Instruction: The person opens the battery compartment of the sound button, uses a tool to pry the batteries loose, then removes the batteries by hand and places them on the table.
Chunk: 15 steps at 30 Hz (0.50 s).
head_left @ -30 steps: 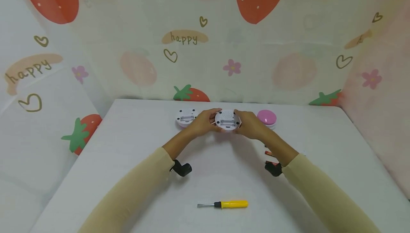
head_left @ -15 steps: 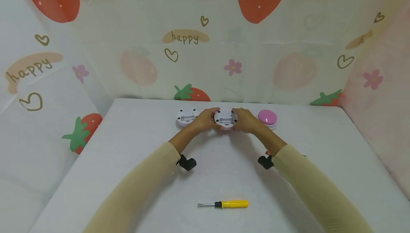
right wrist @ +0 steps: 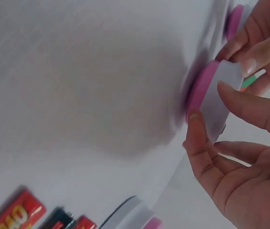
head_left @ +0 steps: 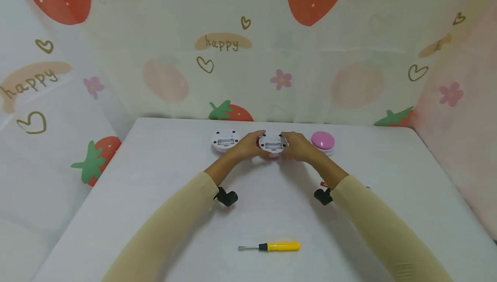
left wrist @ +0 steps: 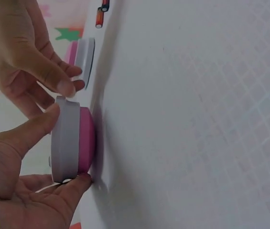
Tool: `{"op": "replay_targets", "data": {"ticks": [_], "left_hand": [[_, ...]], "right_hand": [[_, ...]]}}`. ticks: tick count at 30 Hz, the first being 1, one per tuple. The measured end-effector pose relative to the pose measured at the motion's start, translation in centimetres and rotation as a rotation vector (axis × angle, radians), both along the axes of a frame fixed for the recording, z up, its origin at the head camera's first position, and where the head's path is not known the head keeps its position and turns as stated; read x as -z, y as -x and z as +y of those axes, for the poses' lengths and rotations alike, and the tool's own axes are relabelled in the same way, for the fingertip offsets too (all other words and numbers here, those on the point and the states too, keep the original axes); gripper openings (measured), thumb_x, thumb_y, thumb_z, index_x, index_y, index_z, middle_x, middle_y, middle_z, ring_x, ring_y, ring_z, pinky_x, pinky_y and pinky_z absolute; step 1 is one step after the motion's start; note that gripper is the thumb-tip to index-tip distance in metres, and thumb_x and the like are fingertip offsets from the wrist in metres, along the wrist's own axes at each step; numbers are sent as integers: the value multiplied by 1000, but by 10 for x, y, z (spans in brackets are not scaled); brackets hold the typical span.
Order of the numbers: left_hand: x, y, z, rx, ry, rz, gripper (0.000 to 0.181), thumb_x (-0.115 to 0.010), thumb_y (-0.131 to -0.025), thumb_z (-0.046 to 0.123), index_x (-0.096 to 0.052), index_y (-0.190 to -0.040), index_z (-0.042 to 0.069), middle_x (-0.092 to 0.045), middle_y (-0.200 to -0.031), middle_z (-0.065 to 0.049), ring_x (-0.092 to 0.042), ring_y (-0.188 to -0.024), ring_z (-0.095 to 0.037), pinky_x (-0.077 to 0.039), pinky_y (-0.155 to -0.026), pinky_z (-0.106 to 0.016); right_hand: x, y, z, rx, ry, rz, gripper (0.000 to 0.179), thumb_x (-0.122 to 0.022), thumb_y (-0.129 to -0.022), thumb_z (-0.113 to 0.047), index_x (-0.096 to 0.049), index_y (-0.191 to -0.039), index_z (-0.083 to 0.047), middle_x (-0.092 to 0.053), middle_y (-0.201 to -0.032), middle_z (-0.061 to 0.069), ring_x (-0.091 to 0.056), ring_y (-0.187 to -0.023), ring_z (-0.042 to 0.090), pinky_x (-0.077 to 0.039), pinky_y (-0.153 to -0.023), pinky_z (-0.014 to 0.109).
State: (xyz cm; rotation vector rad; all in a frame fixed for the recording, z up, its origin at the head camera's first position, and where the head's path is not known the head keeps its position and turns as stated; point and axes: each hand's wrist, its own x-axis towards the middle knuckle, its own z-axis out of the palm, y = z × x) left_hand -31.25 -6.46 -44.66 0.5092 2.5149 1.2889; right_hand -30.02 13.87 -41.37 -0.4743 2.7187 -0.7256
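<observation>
Between both hands is a round pink-and-white buzzer button (head_left: 273, 144), turned over so that its white underside with a bare battery slot and dark feet faces up. My left hand (head_left: 248, 145) holds its left side, thumb on the white base and fingers low by the pink dome, as the left wrist view shows. On the other side my right hand (right wrist: 249, 176) grips it, thumb against the white body and a finger at the pink edge. The dome is just over or touching the table; I cannot tell which.
A second overturned buzzer button (head_left: 225, 141) lies to the left, its battery slot uncovered. Upright on the right stands a third one (head_left: 323, 141), pink side up. Several batteries (right wrist: 20, 210) lie near the right forearm. A yellow-handled screwdriver (head_left: 283, 246) lies at the front of the white table.
The held buzzer button has moved slightly left and its underside has tipped flatter. My right hand and forearm have shifted left, and the sleeve now covers most of the batteries.
</observation>
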Motion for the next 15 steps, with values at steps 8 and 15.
{"op": "replay_targets", "data": {"ticks": [8, 15], "left_hand": [[-15, -1, 5, -63, 134, 40, 96, -84, -84, 35, -31, -159, 6, -50, -150, -22, -46, -140, -31, -37, -117, -43], [-30, -2, 20, -65, 130, 116, 94, -83, -85, 36, -32, -159, 8, -47, -153, -19, -46, -141, -32, -39, -116, -45]], "right_hand": [[-5, -8, 21, -55, 21, 72, 68, -77, -86, -5, -46, -145, 10, -58, -133, 31, -66, -110, 38, -56, -96, 48], [-25, -19, 48, -25, 69, 135, 53, -77, -89, -8, -58, -136, 7, -65, -126, 26, -70, -93, 30, -61, -75, 38]]}}
